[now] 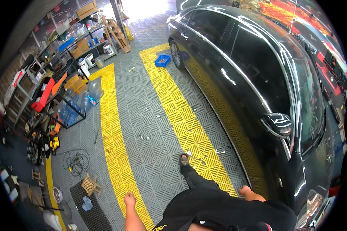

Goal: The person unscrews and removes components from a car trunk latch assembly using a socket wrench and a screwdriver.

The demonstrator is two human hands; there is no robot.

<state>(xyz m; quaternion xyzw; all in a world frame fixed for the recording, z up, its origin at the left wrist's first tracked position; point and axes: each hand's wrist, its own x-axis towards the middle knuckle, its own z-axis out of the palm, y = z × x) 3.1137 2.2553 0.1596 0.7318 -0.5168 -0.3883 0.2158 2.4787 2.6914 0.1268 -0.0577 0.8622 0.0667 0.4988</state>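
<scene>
My left hand (130, 199) hangs over the left yellow floor stripe, its fingers curled into a loose fist with nothing showing in them. On the other side my right hand (245, 190) is also curled closed, low beside the black car (235, 73). Nothing sticks out of it, and it looks apart from the car's side. Between my hands one sandalled foot (184, 159) is on the floor at the edge of the right yellow stripe (189, 119). The car's side mirror (278, 124) juts out to my right.
A blue crate (162, 61) sits by the car's wheel. Along the left stand shelves (75, 42), water jugs (67, 115), a coiled cable (76, 161), a small wooden stool (90, 184) and a blue cloth (87, 204) on a black mat. Small scraps litter the grey grid floor (142, 115).
</scene>
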